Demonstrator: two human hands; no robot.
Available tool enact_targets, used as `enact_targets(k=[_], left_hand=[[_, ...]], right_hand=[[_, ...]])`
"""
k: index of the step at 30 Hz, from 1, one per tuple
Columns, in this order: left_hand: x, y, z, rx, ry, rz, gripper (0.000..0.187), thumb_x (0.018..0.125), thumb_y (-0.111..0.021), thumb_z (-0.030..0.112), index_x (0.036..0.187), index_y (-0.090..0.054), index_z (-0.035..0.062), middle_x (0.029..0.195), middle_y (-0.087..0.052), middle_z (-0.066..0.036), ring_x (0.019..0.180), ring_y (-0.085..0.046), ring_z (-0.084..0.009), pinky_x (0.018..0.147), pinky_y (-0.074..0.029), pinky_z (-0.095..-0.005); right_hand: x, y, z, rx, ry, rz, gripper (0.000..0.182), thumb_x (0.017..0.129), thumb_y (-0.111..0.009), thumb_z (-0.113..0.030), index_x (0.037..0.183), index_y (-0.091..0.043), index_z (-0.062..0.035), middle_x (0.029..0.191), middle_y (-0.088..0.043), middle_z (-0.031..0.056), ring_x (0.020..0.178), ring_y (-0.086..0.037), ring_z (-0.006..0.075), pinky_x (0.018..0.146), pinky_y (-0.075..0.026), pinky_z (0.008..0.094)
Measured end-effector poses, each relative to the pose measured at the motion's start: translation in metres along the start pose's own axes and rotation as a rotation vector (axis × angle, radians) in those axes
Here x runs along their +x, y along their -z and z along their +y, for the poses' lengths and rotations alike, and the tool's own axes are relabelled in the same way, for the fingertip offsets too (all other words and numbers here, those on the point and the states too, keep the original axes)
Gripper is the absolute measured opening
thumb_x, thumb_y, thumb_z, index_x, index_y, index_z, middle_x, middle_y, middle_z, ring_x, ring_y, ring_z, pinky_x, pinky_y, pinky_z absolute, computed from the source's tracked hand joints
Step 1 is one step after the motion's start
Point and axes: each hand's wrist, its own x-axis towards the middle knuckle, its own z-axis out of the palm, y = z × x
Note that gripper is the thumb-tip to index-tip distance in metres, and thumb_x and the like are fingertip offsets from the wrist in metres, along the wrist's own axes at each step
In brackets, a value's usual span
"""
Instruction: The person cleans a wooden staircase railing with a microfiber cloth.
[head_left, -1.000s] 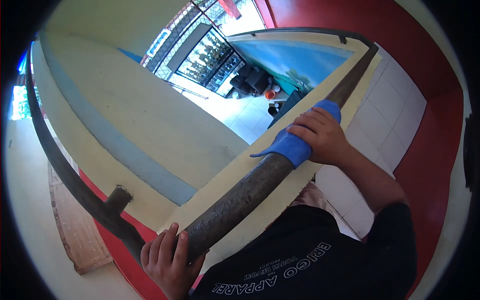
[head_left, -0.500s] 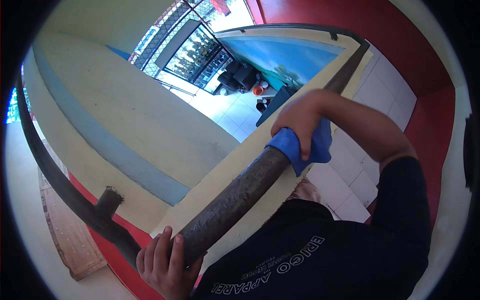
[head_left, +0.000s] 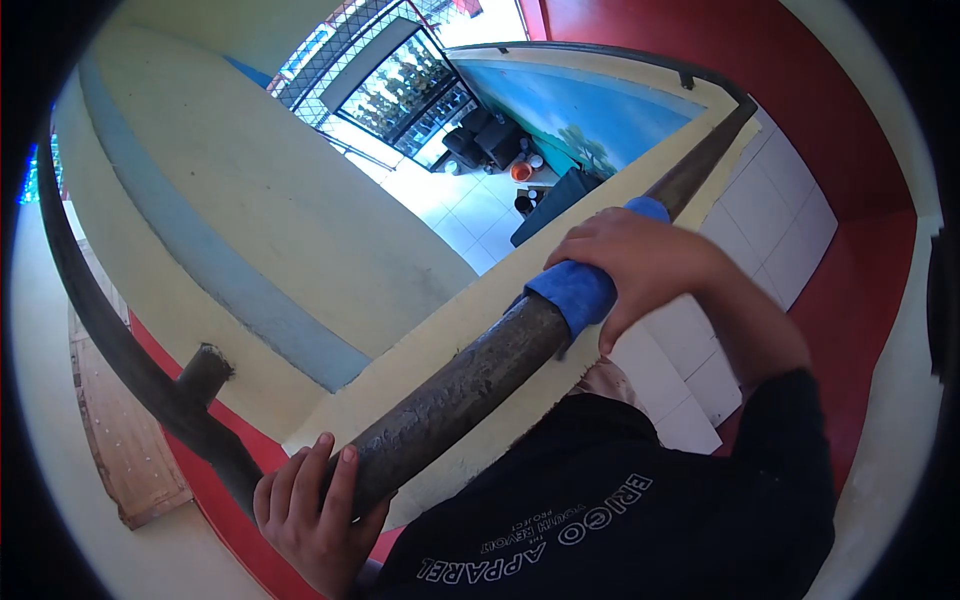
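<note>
A dark metal handrail (head_left: 450, 410) with a worn, blotchy surface runs diagonally in front of me. My right hand (head_left: 640, 260) presses a blue cloth (head_left: 573, 292) onto the rail, fingers over the top and thumb on the near side. The cloth wraps round the pipe and shows on both sides of the hand. At the lower left, my left hand (head_left: 320, 510) grips the rail close to its bend, fingers laid over it and the thumb on the near side. The palm of that hand is hidden.
Below the rail stands a cream half-wall (head_left: 420, 360). Another rail section (head_left: 110, 340) curves away at the left, with a stub bracket (head_left: 207, 372). On the tiled floor below are dark chairs (head_left: 487, 140), an orange bucket (head_left: 521, 172) and a glass cabinet (head_left: 400, 90).
My right hand has turned flatter over the rail, and the cloth's loose hanging part is now wrapped closer round the pipe. My left hand keeps its grip. The view has shifted slightly.
</note>
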Motion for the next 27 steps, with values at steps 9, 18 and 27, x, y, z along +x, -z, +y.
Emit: enact_targets(k=[9, 18, 27], left_hand=[[0.001, 0.002, 0.0, -0.019, 0.006, 0.009, 0.076, 0.056, -0.09, 0.04, 0.122, -0.065, 0.0104, 0.12, -0.069, -0.012, 0.103, -0.067, -0.0317, 0.085, -0.048, -0.0469], [-0.009, -0.002, -0.003, -0.023, 0.05, 0.077, 0.082, 0.053, -0.091, 0.041, 0.125, -0.063, 0.0125, 0.122, -0.069, -0.012, 0.104, -0.068, -0.0316, 0.087, -0.048, -0.0474], [-0.004, 0.011, -0.006, -0.021, 0.025, 0.019, 0.07, 0.075, -0.084, 0.046, 0.136, -0.061, 0.018, 0.128, -0.068, -0.005, 0.111, -0.067, -0.0258, 0.093, -0.049, -0.0409]], right_hand=[[0.078, 0.006, 0.015, 0.232, 0.119, -0.819, 0.089, 0.051, -0.095, -0.047, 0.124, -0.064, -0.0072, 0.109, -0.069, 0.0155, 0.108, -0.066, 0.0317, 0.095, -0.048, 0.0403], [0.056, -0.004, -0.1, 0.125, 0.365, -0.165, 0.091, 0.062, -0.091, -0.042, 0.137, -0.051, -0.0096, 0.116, -0.067, 0.0115, 0.11, -0.064, 0.0342, 0.094, -0.048, 0.0482], [-0.027, -0.044, 0.042, -0.146, 0.099, 0.503, 0.084, 0.058, -0.086, -0.062, 0.124, -0.063, -0.0132, 0.115, -0.068, 0.0094, 0.109, -0.064, 0.0309, 0.099, -0.042, 0.048]])
